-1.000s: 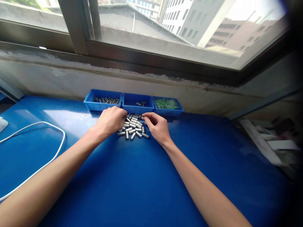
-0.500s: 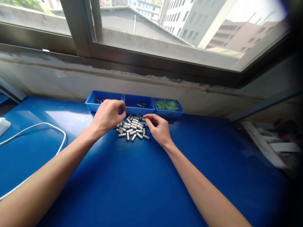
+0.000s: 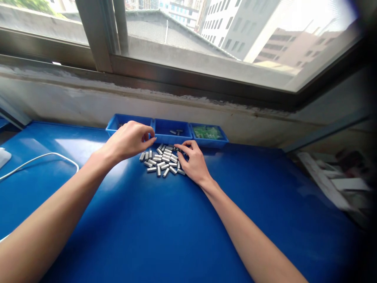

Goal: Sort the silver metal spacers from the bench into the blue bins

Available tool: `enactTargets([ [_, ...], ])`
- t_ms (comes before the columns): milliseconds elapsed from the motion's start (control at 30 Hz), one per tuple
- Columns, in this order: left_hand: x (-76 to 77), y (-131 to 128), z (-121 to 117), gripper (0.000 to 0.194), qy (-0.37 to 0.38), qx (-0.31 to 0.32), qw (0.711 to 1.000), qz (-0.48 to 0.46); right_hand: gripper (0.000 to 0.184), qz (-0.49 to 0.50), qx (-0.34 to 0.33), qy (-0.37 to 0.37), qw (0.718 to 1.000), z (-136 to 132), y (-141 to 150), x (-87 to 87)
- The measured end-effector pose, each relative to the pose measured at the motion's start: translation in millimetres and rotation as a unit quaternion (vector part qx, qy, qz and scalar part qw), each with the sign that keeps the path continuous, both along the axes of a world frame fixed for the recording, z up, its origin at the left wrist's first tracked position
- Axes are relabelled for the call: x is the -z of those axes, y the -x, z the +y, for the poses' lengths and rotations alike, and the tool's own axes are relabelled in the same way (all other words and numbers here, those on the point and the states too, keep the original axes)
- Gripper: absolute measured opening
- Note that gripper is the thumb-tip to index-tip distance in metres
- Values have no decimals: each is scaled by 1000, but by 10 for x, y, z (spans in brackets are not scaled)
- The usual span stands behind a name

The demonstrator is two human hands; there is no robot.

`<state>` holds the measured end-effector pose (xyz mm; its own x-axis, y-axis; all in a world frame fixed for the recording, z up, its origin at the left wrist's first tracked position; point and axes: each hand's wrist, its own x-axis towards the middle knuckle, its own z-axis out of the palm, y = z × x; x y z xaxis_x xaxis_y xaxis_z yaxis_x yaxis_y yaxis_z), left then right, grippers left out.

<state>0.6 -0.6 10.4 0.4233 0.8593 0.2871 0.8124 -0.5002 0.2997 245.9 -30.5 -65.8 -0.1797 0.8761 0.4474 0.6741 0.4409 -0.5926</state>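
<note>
Head view: metal pieces (image 3: 159, 171) lie in front of the middle bin (image 3: 173, 138). Left hand (image 3: 128, 139) has curled fingers, right hand (image 3: 194, 163) slightly parted ones (any grip, I cannot tell); brushing sideways might scatter the loose pieces.

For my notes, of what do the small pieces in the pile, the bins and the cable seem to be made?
Pieces: metal, perhaps steel; smooth, with silver-grey faces that catch bright light.
Bins: probably moulded plastic, slightly glossy; even blue colour and thin walls.
Cable: likely a plastic or rubber sheath, smooth and white; it curves softly.
</note>
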Motion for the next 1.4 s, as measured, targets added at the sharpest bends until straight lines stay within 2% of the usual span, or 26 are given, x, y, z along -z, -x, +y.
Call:
enactTargets([
  [133, -3, 5, -51, 36, 61, -74, 990, 99, 23, 16, 5, 8, 1000, -4, -4, -3],
  [200, 43, 17, -51, 37, 97, -87, 984, 121, 19, 25, 14, 8, 1000, -8, -4, -17],
  [333, 128, -15, -37, 36, 199, -70, 976, 60, 12, 27, 24, 15, 999, -7, -5, -39],
  [400, 146, -59, -41, 34, 223, -60, 973, 20, 9, 23, 26, 19, 999, -2, -6, -37],
  [567, 151, -157, -65, 32, 187, -8, 982, -31, 10, 26, 27, 41, 998, -9, -2, -30],
  [733, 119, -197, -84, 31, 87, -12, 996, -3, 16, 118, 51, 64, 990, -17, 0, -40],
  [867, 100, -251, -110, 27, 44, 42, 998, -33, 23, 241, 25, 86, 966, 22, -31, -35],
  [1033, 157, -343, -150, 37, 16, 119, 989, -88, 28, 340, -16, 133, 931, 35, -43, -75],
  [1133, 196, -406, -176, 39, 22, 141, 980, -139, 27, 366, -45, 147, 918, 10, -26, -105],
  [1233, 209, -475, -210, 31, 72, 158, 960, -221, 27, 369, -63, 166, 912, -10, -13, -112],
  [1400, 193, -532, -252, 22, 126, 123, 928, -329, 27, 390, -69, 183, 900, -14, 4, -111],
])
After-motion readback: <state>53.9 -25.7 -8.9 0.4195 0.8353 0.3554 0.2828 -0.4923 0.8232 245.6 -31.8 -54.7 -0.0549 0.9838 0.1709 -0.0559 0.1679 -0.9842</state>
